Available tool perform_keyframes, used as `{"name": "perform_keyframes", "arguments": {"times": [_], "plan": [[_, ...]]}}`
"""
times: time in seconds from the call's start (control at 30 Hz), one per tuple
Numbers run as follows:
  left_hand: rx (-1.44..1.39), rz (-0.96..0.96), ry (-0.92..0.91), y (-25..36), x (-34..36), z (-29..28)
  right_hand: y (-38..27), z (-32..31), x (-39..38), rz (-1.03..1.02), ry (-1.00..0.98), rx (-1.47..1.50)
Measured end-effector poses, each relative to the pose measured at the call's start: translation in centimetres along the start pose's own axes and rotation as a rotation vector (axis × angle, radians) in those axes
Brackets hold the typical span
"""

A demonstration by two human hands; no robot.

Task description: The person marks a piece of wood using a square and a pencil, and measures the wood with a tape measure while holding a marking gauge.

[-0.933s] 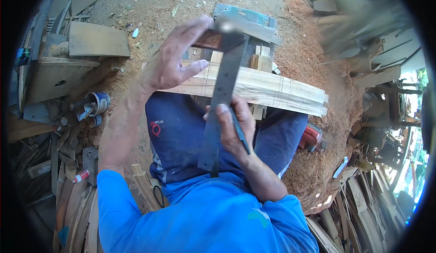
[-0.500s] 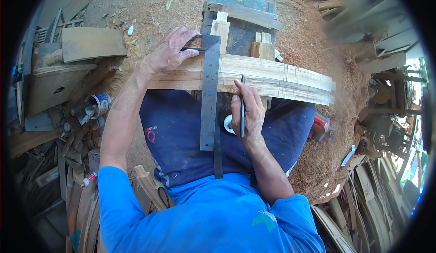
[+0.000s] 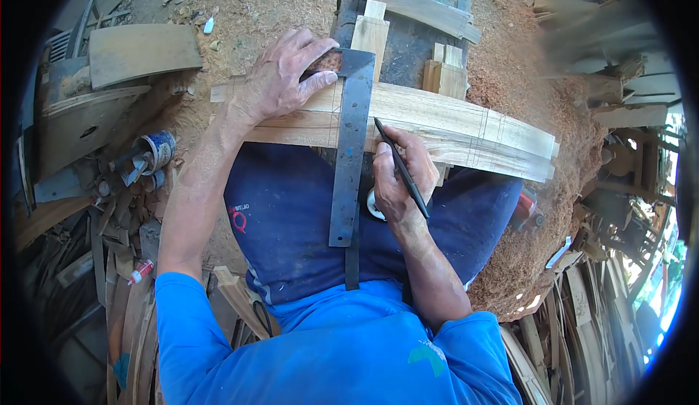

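Observation:
Two pale wooden boards lie side by side across my thighs and a bench, with pencil-like lines drawn across them toward the right end. My left hand grips the wooden stock of a try square at the boards' far edge. The square's metal blade crosses both boards and reaches toward my lap. In my right hand is a dark pencil, held tilted. Its tip is close to the blade's right edge, over the nearer board; whether it touches the wood I cannot tell.
A worn bench stands beyond the boards, with tenoned wood pieces on it. Sawdust covers the ground at right. Scrap wood is stacked on both sides. A white and blue bucket stands at left.
The pencil has tilted, its tip moving left toward the square's blade. In the picture, the boards, square and bench have shifted slightly right. My left hand keeps its hold.

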State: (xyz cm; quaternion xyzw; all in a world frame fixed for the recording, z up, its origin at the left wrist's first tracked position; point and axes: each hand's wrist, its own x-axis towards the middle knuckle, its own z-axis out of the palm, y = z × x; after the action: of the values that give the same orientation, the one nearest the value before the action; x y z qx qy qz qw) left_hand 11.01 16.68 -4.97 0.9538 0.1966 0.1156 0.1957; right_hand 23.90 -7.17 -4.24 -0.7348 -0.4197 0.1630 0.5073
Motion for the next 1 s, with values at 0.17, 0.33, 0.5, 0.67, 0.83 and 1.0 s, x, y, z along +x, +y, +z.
{"name": "perform_keyframes", "arguments": {"times": [0.17,0.33,0.5,0.67,0.83,1.0], "plan": [[-0.058,0.027,0.051,-0.46,-0.11,0.60,0.23,0.52,0.17,-0.056,0.008,0.006],[-0.066,0.016,0.027,-0.48,0.17,0.49,0.46,0.64,0.09,-0.071,0.026,-0.012],[-0.054,0.003,0.022,-0.41,0.15,0.36,0.49,0.74,0.10,-0.076,0.021,-0.012],[-0.061,0.026,0.052,-0.42,-0.05,0.62,0.19,0.65,0.24,-0.077,0.016,-0.025],[-0.042,0.040,0.089,-0.46,-0.06,0.82,0.40,0.81,0.19,-0.098,0.020,-0.026],[-0.051,0.042,0.082,-0.67,0.04,0.90,0.52,0.79,0.25,-0.128,0.021,-0.040]]}}
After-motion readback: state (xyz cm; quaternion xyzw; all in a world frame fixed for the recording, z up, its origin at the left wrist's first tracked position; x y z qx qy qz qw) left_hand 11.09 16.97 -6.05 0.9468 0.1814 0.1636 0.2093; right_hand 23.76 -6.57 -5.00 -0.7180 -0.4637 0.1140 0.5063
